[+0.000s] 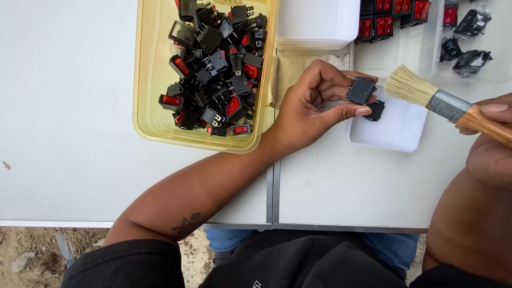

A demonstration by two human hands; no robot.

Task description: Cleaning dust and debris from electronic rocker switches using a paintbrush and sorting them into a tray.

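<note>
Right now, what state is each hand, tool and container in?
Left hand: pinching a black switch.
Right hand: gripping a brush, bristles near the switch, not touching.
Yellow tub: open, heaped with switches.
White tray: holds one black part.

2 white tables (80, 160) are joined at a metal seam (273, 197); below their front edge, sandy ground (32, 256) with stones is seen.

Outdoor sorting bench: white table (69, 133), dirt ground (32, 256), switch bin (146, 106).
</note>
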